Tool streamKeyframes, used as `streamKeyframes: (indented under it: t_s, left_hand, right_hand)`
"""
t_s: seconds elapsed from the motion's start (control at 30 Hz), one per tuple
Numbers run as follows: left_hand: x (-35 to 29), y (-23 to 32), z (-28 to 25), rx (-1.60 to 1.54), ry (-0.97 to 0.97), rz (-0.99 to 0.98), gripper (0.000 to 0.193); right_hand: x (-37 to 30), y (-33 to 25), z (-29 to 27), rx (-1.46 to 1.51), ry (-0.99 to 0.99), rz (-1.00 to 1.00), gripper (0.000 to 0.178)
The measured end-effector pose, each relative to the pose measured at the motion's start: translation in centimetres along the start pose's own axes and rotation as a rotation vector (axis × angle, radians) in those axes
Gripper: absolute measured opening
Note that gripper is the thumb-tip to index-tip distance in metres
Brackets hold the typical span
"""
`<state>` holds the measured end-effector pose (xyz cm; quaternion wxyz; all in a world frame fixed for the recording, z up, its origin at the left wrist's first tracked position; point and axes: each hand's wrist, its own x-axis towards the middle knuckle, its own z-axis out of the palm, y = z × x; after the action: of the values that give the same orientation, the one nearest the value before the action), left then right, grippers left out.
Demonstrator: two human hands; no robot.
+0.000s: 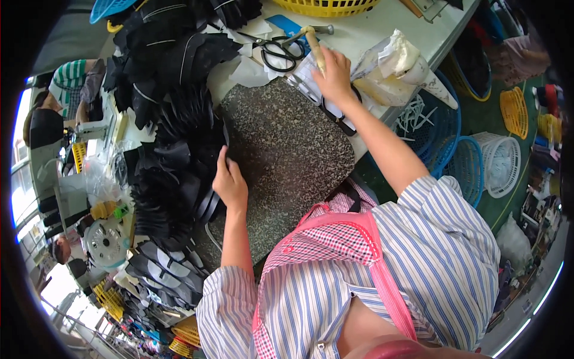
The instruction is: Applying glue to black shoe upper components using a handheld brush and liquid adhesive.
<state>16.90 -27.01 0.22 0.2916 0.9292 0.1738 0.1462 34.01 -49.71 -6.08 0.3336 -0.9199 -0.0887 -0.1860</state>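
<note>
Two bare hands: the left hand (230, 182) is placed at the slab's left border, and the right hand (335, 78) is set farther forward and to its right.
Right grip: the fingers are closed about a wooden handle near its end, with little gap left.
Hammer: its pale handle (314, 51) is held in the right grip, and its metal head is pointed away, forward of the fingers.
Left grip: the fingers are loosely bent and directed forward against the edge of the black stack; whether a piece is pinched there cannot be told.
Black pieces (182, 146): they are heaped just left of the left grip, fanned in overlapping layers, and spread well forward of it.
Stone slab (287, 137): its speckled top is stretched between the two grips.
Scissors (280, 55): they are laid left of the right grip, near the hammer head.
Paper scraps (250, 73): they are scattered farther left of the right grip, beside the scissors.
Plastic bag (382, 87): it is crumpled just right of the right grip.
Yellow basket (326, 7): it is stood well forward of the right grip.
</note>
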Motion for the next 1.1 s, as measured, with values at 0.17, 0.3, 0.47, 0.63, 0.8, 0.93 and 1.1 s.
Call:
streamKeyframes:
  t_s: [0.17,0.3,0.47,0.63,0.8,0.93,1.1]
  left_hand:
    - [-3.0,1.9,-3.4,-0.089,0.242,0.005,0.025]
    - [-2.5,4.4,-7.5,-0.074,0.256,-0.116,0.025]
    - [-5.1,6.4,-5.7,0.213,-0.190,0.404,0.036]
    - [-13.9,2.4,1.8,0.376,-0.709,0.326,0.053]
    - [-10.0,1.7,0.6,-0.296,-0.676,-0.002,0.032]
    - [-4.1,1.6,1.0,-0.316,-0.375,-0.015,0.024]
    - [0.8,1.4,0.3,-0.275,-0.323,-0.019,0.021]
  right_hand:
    - [-10.4,1.8,-7.5,0.771,0.326,0.996,0.050]
    - [-6.3,3.6,-10.8,1.104,0.289,1.185,0.049]
    - [-3.8,6.5,-9.7,1.087,0.499,1.284,0.049]
    - [-3.5,8.8,-10.0,1.059,0.429,0.998,0.038]
    - [-2.8,7.8,-14.4,0.963,0.033,0.573,0.037]
    - [-0.2,1.1,-10.5,1.039,-0.262,0.317,0.039]
    - [6.1,-6.6,-2.9,0.930,-0.734,-0.057,0.049]
